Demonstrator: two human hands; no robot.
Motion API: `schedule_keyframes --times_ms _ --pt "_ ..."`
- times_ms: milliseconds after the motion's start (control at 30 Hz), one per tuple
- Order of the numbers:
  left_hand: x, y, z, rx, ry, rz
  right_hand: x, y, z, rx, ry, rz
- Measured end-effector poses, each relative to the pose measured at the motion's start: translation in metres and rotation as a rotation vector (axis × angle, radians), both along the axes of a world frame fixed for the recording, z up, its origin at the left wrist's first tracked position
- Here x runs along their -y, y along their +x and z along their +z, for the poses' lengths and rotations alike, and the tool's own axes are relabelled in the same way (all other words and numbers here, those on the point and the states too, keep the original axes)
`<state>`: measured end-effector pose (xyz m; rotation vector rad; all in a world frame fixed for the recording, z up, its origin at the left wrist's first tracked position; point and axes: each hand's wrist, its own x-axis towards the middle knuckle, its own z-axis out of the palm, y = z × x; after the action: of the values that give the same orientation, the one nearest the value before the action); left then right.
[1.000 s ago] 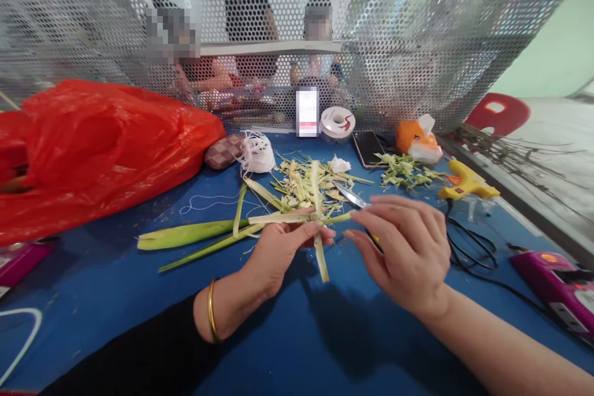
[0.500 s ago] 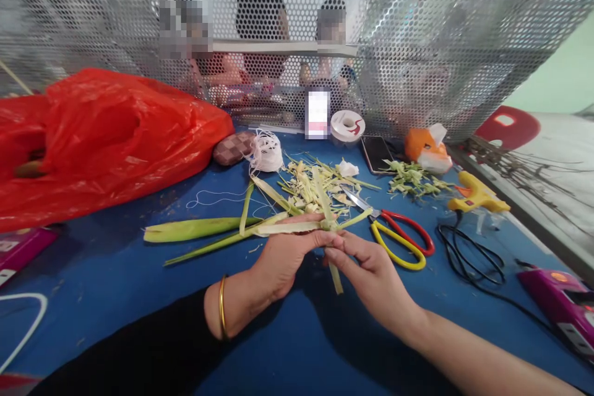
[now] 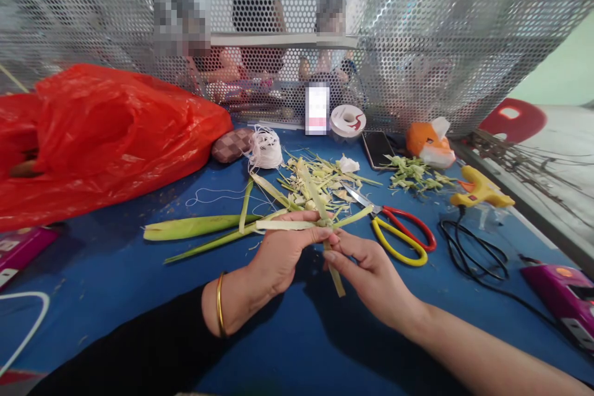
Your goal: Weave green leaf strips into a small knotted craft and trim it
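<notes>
My left hand (image 3: 283, 253), with a gold bangle at the wrist, pinches a cross-shaped piece of woven leaf strips (image 3: 323, 221) between thumb and fingers. Pale green strips stick out from its knotted middle to the left, upward, right and toward me. My right hand (image 3: 366, 263) grips the strip that points toward me, its fingertips touching my left thumb. Just right of the hands lie open scissors (image 3: 401, 236) with one red and one yellow handle. A thick green leaf stalk (image 3: 195, 228) and thinner stems lie to the left. Behind the weave is a heap of leaf scraps (image 3: 301, 176).
A red plastic bag (image 3: 125, 136) fills the left. White string (image 3: 265, 151), a ribbon spool (image 3: 347, 120), a phone (image 3: 378, 150) and an orange tissue pack (image 3: 429, 143) line the back. At right are a yellow glue gun (image 3: 482, 189) and a purple power strip (image 3: 559, 297). Several people sit or stand behind perforated mesh.
The upward strip now leans further left, and the strip toward me has shifted slightly. Both hands keep their hold in nearly the same place. The camera view has tilted a little.
</notes>
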<state>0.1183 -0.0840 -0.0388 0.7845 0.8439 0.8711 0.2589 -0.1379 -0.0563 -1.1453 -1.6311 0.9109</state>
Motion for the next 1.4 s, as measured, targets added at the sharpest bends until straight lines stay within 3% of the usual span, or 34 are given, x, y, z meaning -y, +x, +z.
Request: schedule_keyframes --times_ms 267,433,767,1067,1167,1400 --pt "-0.0012 0.0001 -0.0039 -0.029 -0.001 0.057 0.0008 -0.0002 -0.0039 0.04 -0.015 0.011" --pt "-0.002 -0.0008 -0.0055 -0.027 0.004 0.002 0.0004 0.0003 -0.0053 0.073 -0.018 0.025" --pt "-0.003 -0.0008 -0.0025 -0.042 -0.019 0.024 0.0024 -0.0034 -0.0038 0.071 -0.033 0.004" --pt "-0.0045 -0.0054 0.0022 -0.191 0.102 -0.079 0.001 -0.0043 -0.0031 -0.282 -0.342 -0.103" --pt "-0.0045 -0.0057 -0.0003 -0.179 0.152 -0.118 0.0009 -0.0027 -0.0023 -0.324 -0.364 -0.154" --pt "-0.0007 -0.0015 -0.0038 -0.171 0.113 -0.043 0.0012 -0.0023 -0.0052 -0.3 -0.354 -0.115"
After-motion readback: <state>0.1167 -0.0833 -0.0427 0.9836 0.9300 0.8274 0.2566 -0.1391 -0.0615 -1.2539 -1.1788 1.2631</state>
